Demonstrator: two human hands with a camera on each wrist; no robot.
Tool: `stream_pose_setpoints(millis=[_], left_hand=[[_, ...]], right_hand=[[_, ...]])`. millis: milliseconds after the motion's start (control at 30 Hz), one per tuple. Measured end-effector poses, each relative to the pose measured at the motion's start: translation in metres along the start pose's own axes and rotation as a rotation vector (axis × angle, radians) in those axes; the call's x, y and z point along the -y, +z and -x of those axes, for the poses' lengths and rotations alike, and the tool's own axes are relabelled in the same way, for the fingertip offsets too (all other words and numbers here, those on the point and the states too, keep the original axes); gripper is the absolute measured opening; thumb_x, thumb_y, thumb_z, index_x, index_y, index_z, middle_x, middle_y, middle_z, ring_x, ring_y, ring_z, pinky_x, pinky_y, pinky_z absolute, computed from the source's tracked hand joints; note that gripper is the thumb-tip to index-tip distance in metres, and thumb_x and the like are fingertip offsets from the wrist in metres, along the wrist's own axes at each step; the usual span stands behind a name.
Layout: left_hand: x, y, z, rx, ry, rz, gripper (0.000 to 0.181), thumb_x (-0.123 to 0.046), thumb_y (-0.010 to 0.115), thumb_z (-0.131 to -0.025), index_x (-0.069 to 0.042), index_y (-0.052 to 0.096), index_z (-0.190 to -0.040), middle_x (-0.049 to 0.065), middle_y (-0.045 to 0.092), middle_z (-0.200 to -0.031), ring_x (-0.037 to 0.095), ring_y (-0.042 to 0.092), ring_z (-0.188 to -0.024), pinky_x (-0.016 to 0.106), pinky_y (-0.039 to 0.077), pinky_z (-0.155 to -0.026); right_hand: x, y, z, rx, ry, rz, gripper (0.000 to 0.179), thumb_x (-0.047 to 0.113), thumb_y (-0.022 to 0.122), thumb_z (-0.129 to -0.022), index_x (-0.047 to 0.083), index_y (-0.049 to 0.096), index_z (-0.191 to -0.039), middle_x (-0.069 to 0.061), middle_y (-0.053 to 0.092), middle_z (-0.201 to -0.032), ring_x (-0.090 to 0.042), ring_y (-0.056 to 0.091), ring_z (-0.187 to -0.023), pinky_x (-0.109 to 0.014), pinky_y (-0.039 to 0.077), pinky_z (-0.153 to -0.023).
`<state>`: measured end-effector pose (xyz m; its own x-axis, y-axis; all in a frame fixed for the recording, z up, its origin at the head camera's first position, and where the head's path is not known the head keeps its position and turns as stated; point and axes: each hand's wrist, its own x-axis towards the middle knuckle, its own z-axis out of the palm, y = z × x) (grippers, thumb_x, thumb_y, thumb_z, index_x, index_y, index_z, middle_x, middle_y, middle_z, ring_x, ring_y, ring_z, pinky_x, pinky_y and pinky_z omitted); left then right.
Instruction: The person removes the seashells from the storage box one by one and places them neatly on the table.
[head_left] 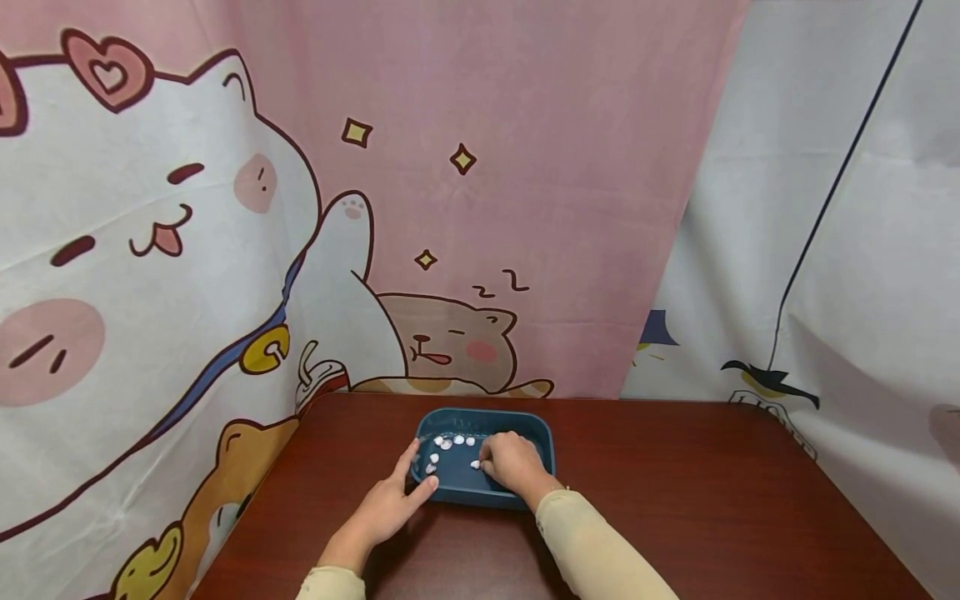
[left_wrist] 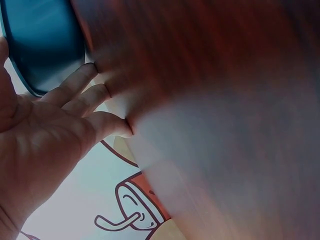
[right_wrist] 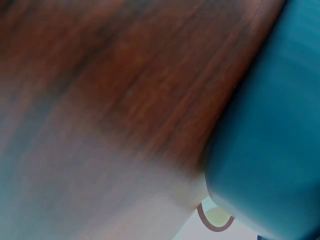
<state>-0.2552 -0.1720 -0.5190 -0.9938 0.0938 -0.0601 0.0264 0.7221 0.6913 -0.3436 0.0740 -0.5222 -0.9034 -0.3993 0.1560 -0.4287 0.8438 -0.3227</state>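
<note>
A blue rectangular tray (head_left: 480, 498) sits on the table, with several small white pebble-like pieces (head_left: 459, 440) on its floor. They form a bent line along the back and left. My left hand (head_left: 386, 504) rests at the tray's left front corner, its thumb at the front rim and fingers along the left side. In the left wrist view that hand's fingers are spread and nearly straight. Inside the tray, my right hand (head_left: 513, 462) has its fingers curled down and pinches a white piece (head_left: 476, 464) at the fingertips, close over the tray floor. The right wrist view does not show this hand.
The dark red-brown wooden table (head_left: 675, 500) extends around the tray on both sides and in front. Behind it hangs a pink and white cloth (head_left: 585, 208) printed with cartoon animals. Pale cloth (head_left: 847, 275) also hangs on the right.
</note>
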Motion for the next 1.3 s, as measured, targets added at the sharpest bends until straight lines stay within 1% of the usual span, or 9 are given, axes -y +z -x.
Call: stream_pose_setpoints(millis=[200, 500, 600, 733, 833, 967, 1100, 1200, 1300], left_hand=[[0.0, -0.001, 0.0, 0.001, 0.002, 0.004, 0.085, -0.061, 0.058, -0.105, -0.024, 0.021, -0.172, 0.03, 0.055, -0.156, 0.053, 0.064, -0.129, 0.074, 0.046, -0.108], [0.0, 0.0, 0.002, 0.003, 0.006, 0.017, 0.084, -0.06, 0.059, -0.105, -0.024, 0.022, -0.172, 0.03, 0.056, -0.155, 0.053, 0.064, -0.129, 0.074, 0.046, -0.108], [-0.001, 0.0, 0.003, 0.004, -0.001, 0.02, 0.084, -0.06, 0.059, -0.105, -0.024, 0.023, -0.171, 0.03, 0.056, -0.154, 0.053, 0.063, -0.131, 0.075, 0.046, -0.108], [-0.003, -0.001, 0.003, -0.004, -0.004, 0.016, 0.083, -0.06, 0.059, -0.105, -0.024, 0.024, -0.171, 0.03, 0.056, -0.155, 0.054, 0.063, -0.131, 0.074, 0.046, -0.108], [-0.004, -0.002, 0.003, -0.01, -0.007, 0.013, 0.083, -0.06, 0.059, -0.105, -0.022, 0.025, -0.171, 0.03, 0.056, -0.154, 0.054, 0.063, -0.131, 0.074, 0.046, -0.108], [-0.005, -0.002, 0.003, -0.019, -0.005, 0.007, 0.083, -0.059, 0.059, -0.105, -0.022, 0.025, -0.171, 0.031, 0.057, -0.152, 0.054, 0.064, -0.129, 0.073, 0.047, -0.108], [-0.005, -0.003, 0.003, -0.026, 0.003, 0.001, 0.083, -0.059, 0.059, -0.105, -0.023, 0.025, -0.171, 0.031, 0.058, -0.152, 0.054, 0.064, -0.128, 0.073, 0.047, -0.108], [-0.005, -0.003, 0.003, -0.027, 0.006, 0.001, 0.082, -0.059, 0.059, -0.105, -0.022, 0.025, -0.171, 0.031, 0.057, -0.153, 0.054, 0.064, -0.129, 0.073, 0.047, -0.108], [-0.005, -0.003, 0.004, -0.029, 0.009, 0.003, 0.082, -0.058, 0.059, -0.105, -0.021, 0.026, -0.171, 0.031, 0.057, -0.153, 0.055, 0.064, -0.129, 0.073, 0.047, -0.108]], right_hand=[[0.002, -0.001, 0.0, 0.006, 0.011, -0.004, 0.009, 0.023, 0.082, -0.095, 0.018, 0.084, -0.103, 0.002, 0.081, -0.1, -0.016, 0.072, -0.091, -0.045, 0.062, -0.093], [0.002, 0.001, 0.003, -0.015, 0.024, -0.039, 0.015, 0.024, 0.083, -0.093, 0.017, 0.082, -0.106, 0.001, 0.079, -0.097, -0.013, 0.067, -0.083, -0.043, 0.062, -0.086], [0.001, -0.002, 0.005, -0.048, 0.021, -0.115, 0.018, 0.022, 0.083, -0.093, 0.015, 0.081, -0.11, 0.001, 0.079, -0.098, -0.012, 0.066, -0.083, -0.041, 0.062, -0.084], [0.0, -0.013, 0.004, -0.101, 0.009, -0.267, 0.021, 0.02, 0.081, -0.095, 0.011, 0.079, -0.114, 0.0, 0.077, -0.098, -0.011, 0.066, -0.084, -0.039, 0.062, -0.081], [-0.003, -0.025, 0.003, -0.137, 0.01, -0.365, 0.019, 0.019, 0.081, -0.095, 0.012, 0.079, -0.113, 0.002, 0.077, -0.098, -0.01, 0.066, -0.086, -0.036, 0.061, -0.081], [-0.008, -0.048, 0.005, -0.192, 0.035, -0.438, 0.017, 0.019, 0.082, -0.095, 0.016, 0.078, -0.111, 0.004, 0.076, -0.096, -0.009, 0.066, -0.086, -0.034, 0.061, -0.08], [-0.026, -0.07, 0.009, -0.263, 0.074, -0.443, 0.019, 0.02, 0.083, -0.094, 0.016, 0.078, -0.112, 0.003, 0.077, -0.097, -0.01, 0.067, -0.085, -0.032, 0.06, -0.077], [-0.05, -0.081, 0.013, -0.295, 0.121, -0.458, 0.024, 0.022, 0.082, -0.095, 0.013, 0.077, -0.117, -0.002, 0.08, -0.101, -0.014, 0.07, -0.088, -0.032, 0.06, -0.076], [-0.076, -0.084, 0.021, -0.305, 0.185, -0.486, 0.03, 0.023, 0.081, -0.096, 0.009, 0.076, -0.122, -0.007, 0.08, -0.105, -0.02, 0.072, -0.094, -0.036, 0.062, -0.08]])
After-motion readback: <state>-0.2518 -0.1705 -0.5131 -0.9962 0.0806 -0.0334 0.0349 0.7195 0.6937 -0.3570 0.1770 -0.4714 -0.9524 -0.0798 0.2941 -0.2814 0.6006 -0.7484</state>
